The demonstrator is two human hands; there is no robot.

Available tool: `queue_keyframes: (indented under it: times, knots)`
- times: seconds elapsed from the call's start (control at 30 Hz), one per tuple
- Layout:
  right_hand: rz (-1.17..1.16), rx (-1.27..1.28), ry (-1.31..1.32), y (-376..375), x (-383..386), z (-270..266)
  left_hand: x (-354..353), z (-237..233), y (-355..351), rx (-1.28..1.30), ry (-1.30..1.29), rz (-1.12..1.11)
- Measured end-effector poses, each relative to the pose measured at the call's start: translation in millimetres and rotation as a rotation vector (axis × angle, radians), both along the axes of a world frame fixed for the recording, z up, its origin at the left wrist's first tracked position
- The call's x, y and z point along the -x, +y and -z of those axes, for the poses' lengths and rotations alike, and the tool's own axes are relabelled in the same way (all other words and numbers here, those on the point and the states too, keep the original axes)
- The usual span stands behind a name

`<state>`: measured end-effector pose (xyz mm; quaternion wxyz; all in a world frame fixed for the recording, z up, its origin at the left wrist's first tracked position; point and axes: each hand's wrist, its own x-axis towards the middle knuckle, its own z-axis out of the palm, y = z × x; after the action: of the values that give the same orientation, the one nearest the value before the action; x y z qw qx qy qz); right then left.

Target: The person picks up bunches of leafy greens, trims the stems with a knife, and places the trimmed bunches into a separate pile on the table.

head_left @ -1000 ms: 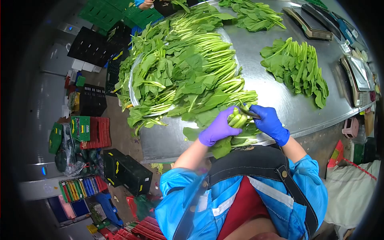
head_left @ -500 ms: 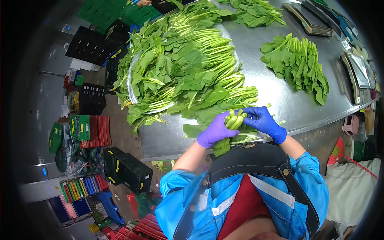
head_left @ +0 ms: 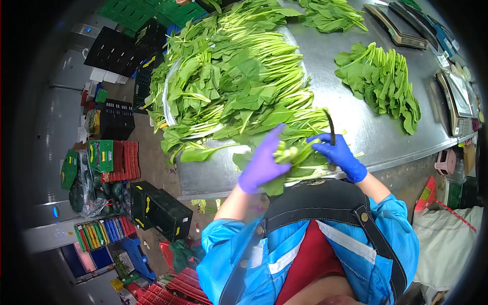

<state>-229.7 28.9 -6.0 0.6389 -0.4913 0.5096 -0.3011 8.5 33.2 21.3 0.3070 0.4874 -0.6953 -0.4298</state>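
My left hand (head_left: 262,161), in a purple glove and blurred by motion, has its fingers stretched out and the thumb apart. Pale cut ends of a bunch of leafy green stalks (head_left: 287,153) show between thumb and fingers. In its blue glove, my right hand (head_left: 338,154) is closed around a knife (head_left: 331,124) whose thin, dark, curved blade points up and away from me. Its fingertips are beside the bunch's stems. Beyond both hands lies a big heap of leafy greens (head_left: 249,71), mostly with stems toward the right.
A neat row of greens (head_left: 381,84) lies on the metal table (head_left: 325,76), with another pile (head_left: 333,14) at the far edge. Scales (head_left: 455,104) stand along the right side. Black crates (head_left: 165,213) are on the floor at left, near red crates (head_left: 124,161).
My left hand has opened from around the bunch and shifted left and up. The knife in my right hand now stands up in view. A loose leaf now lies at the heap's near left.
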Motion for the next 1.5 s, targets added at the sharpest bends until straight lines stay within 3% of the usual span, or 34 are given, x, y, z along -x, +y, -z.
queue_keyframes:
  times: [0.03,0.17,0.23,0.3,0.4,0.53,0.63,0.7,0.73,0.8,0.83,0.9,0.97,1.07,1.17,1.23,1.33,1.4,1.43,1.5]
  knots:
    - [-0.022,0.057,-0.006,2.3,-7.4,-1.0,12.1,-5.1,1.6,-0.220,0.114,0.100]
    - [0.028,0.082,-0.105,-2.5,-3.3,-2.1,16.9,19.9,-9.0,-0.332,0.147,0.185]
    - [0.164,0.162,0.030,-20.5,23.7,47.0,1.7,9.9,-14.9,-0.591,0.585,0.013]
    - [0.142,0.287,0.468,-32.1,47.3,69.1,-13.8,3.4,-20.5,-0.554,0.594,-0.054]
    - [0.087,0.430,0.605,-29.8,52.5,117.0,-25.3,-6.8,-24.8,-0.495,0.587,-0.097]
    - [0.110,0.399,0.596,-32.5,38.1,130.0,-26.7,-14.5,-27.5,-0.497,0.528,-0.084]
    - [0.415,0.384,0.588,-50.3,28.7,114.2,-26.7,-15.9,-29.3,-0.503,0.459,-0.087]
    - [0.500,0.603,0.643,-63.7,24.9,108.4,-22.2,-14.3,-29.9,-0.481,0.433,-0.075]
    - [0.507,0.600,0.644,-67.6,27.4,114.6,-17.8,-12.8,-30.7,-0.482,0.439,-0.039]
    - [0.225,0.594,0.673,-75.3,30.8,121.6,-13.0,-9.3,-35.1,-0.473,0.408,0.050]
    - [0.226,0.599,0.673,-75.5,33.9,124.5,-11.5,-8.9,-36.9,-0.468,0.408,0.051]
    - [0.141,0.487,0.881,-69.5,36.9,108.2,-7.6,-12.2,-38.0,-0.320,0.224,0.101]
    - [0.067,0.475,0.879,-67.6,40.9,104.2,-2.4,-11.9,-38.2,-0.321,0.174,0.100]
    - [0.100,0.489,0.795,-63.5,41.7,105.3,11.3,1.2,-41.7,-0.287,0.045,0.160]
    - [0.106,0.445,0.764,-69.2,40.5,105.5,24.3,11.7,-41.8,-0.253,0.088,0.216]
    - [0.028,0.273,0.697,-71.2,39.2,100.1,28.0,4.1,-41.3,-0.202,-0.031,0.194]
    - [-0.030,0.318,0.605,-67.5,43.8,96.7,28.1,9.4,-41.4,-0.239,-0.164,0.182]
    - [-0.040,0.286,0.376,-58.5,41.1,67.2,27.8,28.0,-40.4,0.264,-0.160,0.202]
    - [-0.044,0.286,0.377,-52.6,36.1,45.2,30.6,22.3,-40.1,0.263,-0.160,0.197]
    - [-0.132,0.316,0.281,-40.6,25.9,5.8,39.3,2.6,-38.3,0.562,-0.324,0.352]
